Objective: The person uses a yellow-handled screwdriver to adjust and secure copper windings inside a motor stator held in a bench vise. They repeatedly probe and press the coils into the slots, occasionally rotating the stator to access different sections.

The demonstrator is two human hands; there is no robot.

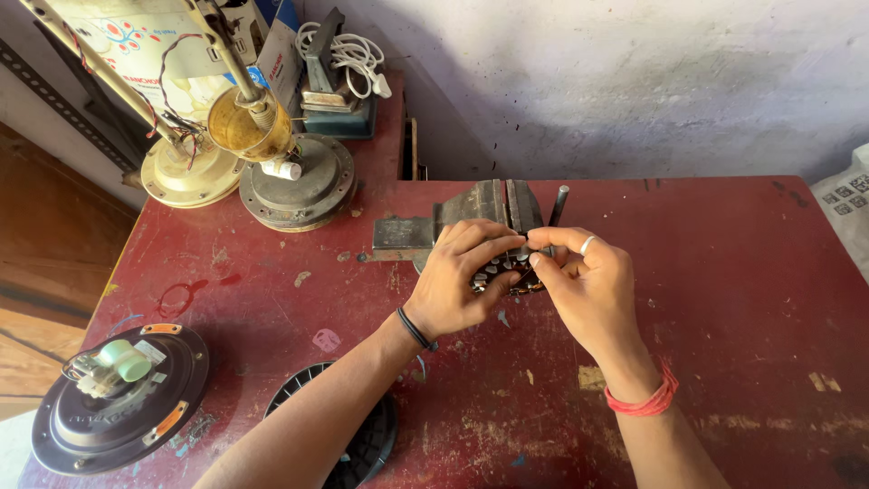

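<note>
Both hands work a small wound part at a bench vise on a red table.

Head view: left hand wraps the dark slotted stator; right hand pinches its top edge, vise at twelve o'clock on the table.

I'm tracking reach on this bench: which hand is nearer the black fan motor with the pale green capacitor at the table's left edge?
Left. The left hand is on the motor's side of the held part; the right hand is farther right.
</note>
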